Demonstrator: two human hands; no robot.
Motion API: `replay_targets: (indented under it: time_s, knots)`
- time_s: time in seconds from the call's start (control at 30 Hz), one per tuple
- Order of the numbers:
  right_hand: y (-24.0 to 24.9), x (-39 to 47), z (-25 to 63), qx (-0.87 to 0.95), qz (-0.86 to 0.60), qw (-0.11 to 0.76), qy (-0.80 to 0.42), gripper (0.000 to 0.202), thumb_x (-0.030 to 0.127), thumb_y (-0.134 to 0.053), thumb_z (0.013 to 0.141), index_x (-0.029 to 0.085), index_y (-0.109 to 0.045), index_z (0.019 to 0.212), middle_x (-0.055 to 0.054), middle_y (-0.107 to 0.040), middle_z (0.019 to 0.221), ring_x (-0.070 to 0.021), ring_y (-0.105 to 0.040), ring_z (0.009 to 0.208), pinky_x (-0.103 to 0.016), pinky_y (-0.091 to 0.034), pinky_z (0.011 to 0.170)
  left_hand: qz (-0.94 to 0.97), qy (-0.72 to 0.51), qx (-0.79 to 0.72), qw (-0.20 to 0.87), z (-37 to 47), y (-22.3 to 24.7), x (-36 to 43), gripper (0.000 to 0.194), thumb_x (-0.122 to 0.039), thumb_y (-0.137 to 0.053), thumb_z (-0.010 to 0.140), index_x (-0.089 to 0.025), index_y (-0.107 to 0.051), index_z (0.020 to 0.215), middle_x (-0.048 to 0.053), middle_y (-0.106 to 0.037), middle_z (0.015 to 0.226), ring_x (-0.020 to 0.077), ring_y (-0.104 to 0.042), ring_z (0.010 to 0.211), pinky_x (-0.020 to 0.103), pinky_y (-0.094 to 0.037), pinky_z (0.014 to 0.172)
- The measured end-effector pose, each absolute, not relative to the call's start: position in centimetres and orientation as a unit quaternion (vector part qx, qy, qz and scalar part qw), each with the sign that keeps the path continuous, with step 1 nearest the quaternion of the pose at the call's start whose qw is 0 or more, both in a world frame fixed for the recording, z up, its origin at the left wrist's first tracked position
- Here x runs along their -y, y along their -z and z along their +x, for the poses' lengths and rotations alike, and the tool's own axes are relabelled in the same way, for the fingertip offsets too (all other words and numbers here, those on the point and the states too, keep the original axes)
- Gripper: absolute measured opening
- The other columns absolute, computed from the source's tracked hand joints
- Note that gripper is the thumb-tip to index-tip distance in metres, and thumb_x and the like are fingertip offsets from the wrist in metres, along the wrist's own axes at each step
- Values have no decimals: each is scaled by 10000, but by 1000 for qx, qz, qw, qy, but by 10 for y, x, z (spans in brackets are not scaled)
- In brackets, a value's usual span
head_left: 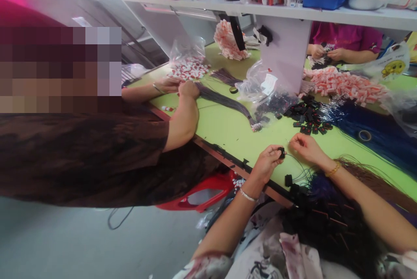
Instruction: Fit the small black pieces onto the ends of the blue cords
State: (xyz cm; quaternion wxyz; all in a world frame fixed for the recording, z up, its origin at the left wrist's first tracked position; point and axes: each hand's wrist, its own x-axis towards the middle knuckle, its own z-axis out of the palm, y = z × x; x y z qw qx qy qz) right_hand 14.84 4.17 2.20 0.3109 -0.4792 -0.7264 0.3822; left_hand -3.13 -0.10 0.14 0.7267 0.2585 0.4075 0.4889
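Between the fingertips of my left hand (267, 161) is a small black connector housing (281, 153), with a dark wire running out of it. My right hand (306, 147) is closed in a pinch just to the right, apart from the housing. From its fingertips pokes the pale tip of a thin wire (287, 141). Below my hands, another black housing (288, 180) with wires lies at the table edge. A heap of black housings (308, 116) sits beyond my right hand, beside a bundle of blue wires (361, 127) with shiny metal ends.
Left of me, a co-worker's hands (187, 88) hold dark wires (224, 101) over the green table (215, 129). A shelf (276, 9) crosses above. Another person (345, 44) works opposite, behind pink connectors (348, 85). A tape roll (364, 135) rests on the blue wires; a red stool (198, 192) stands below.
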Motion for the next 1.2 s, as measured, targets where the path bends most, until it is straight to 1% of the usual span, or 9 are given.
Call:
replay_targets:
  time_s: [0.1,0.2,0.3,0.47,0.67,1.0,1.2]
  knots:
    - [-30,-33,147,704,-456,331,-433,167,304,-504,807,166,-569,737,23,-538,642,-105,-453,586,-220,-369,569,242,-484,-390,745,-29,-2,0,308,-242,-780,638,-121,-629,879,50,-640,776,107,-579,699,216,-437,648]
    - [-37,-25,145,694,-457,328,-449,158,292,-522,791,163,-578,720,27,-539,624,-95,-443,565,-209,-353,541,225,-490,-368,758,-26,0,-2,279,-208,-771,643,-118,-634,870,34,-628,767,94,-566,670,217,-440,649]
    - [-40,-19,144,701,-473,327,-422,140,266,-537,769,162,-568,680,37,-507,583,-84,-404,528,-201,-317,506,209,-490,-350,770,-24,0,-3,260,-185,-756,652,-112,-640,873,38,-633,779,95,-567,667,216,-439,644]
    - [-40,-16,144,728,-481,319,-369,147,235,-536,757,162,-548,630,48,-452,538,-77,-362,509,-197,-281,492,204,-483,-337,782,-25,0,-2,222,-177,-714,705,-112,-645,905,55,-647,787,104,-576,678,224,-438,647]
    - [-33,-16,144,750,-488,269,-355,194,249,-499,789,159,-565,631,45,-468,514,-75,-350,472,-202,-239,461,204,-478,-339,784,-26,1,-2,245,-175,-715,703,-117,-644,930,45,-641,791,102,-580,672,226,-449,652]
    - [-34,-16,142,764,-505,248,-316,222,252,-472,782,178,-507,575,35,-455,493,-88,-360,475,-210,-233,469,217,-471,-338,785,-26,0,0,289,-217,-751,677,-128,-642,929,40,-632,803,106,-580,691,237,-462,666]
    - [-32,-17,142,770,-504,241,-309,242,263,-464,792,180,-497,567,33,-458,492,-91,-362,480,-215,-236,480,223,-475,-346,778,-25,0,1,293,-220,-760,668,-133,-633,917,36,-623,815,106,-576,707,242,-462,688]
